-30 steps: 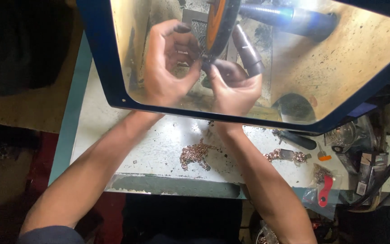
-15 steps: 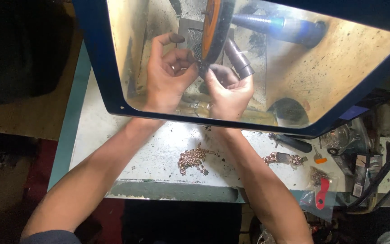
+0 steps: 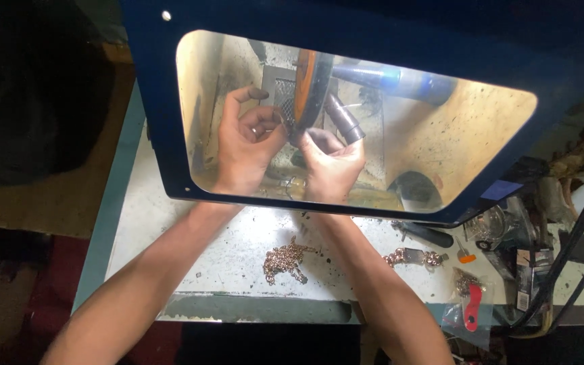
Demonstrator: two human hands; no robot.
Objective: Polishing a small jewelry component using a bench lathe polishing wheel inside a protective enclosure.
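Note:
Both hands reach under a blue-framed clear shield point(image 3: 170, 155) to an orange-and-black polishing wheel point(image 3: 307, 84). My left hand point(image 3: 248, 145) and my right hand point(image 3: 332, 165) pinch the two ends of a small metal piece, likely a length of chain point(image 3: 286, 125), and press it against the wheel's lower edge. The piece itself is mostly hidden by my fingers. A ring shows on my left hand. A dark spindle point(image 3: 343, 116) sticks out right of the wheel, just above my right hand.
A heap of copper-coloured chain point(image 3: 284, 260) lies on the white bench between my forearms. A second chain piece point(image 3: 410, 257) lies to the right, beside a black-handled tool point(image 3: 427, 234), a red tool point(image 3: 471, 307), cables and clutter. A blue motor point(image 3: 407, 81) sits behind the wheel.
My view has shifted, so the shield and wheel sit lower and more to the right. Both hands have closed in slightly on the wheel, still holding the same small piece.

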